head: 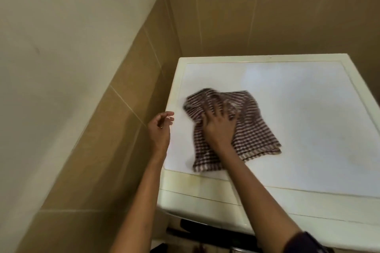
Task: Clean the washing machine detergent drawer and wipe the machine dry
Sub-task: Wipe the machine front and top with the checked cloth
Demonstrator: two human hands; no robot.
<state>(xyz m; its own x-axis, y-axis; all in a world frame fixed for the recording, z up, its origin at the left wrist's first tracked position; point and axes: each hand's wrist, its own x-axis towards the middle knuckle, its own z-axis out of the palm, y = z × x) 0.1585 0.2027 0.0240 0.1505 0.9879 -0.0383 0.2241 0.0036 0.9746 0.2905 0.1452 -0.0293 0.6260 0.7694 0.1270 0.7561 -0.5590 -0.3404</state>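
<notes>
Brown-and-white checked cloth [254,129] lies on the washing machine top [318,109], left of centre (bunched at its far end). The right hand [219,124] presses down on it, fingers spread. The left hand [159,129] hovers at the top's left edge, fingers loosely curled, holding nothing, just beside the cloth.

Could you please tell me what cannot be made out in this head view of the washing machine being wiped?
1) Detergent drawer: the head view looks down on the washing machine top; its front lies hidden beneath and is cut off by the bottom edge.
2) Cloth: the far-left corner is motion-blurred.
3) Cloth under the right hand: covered by the hand.
4) Whether the top is wet or dry: glare washes it out.
</notes>
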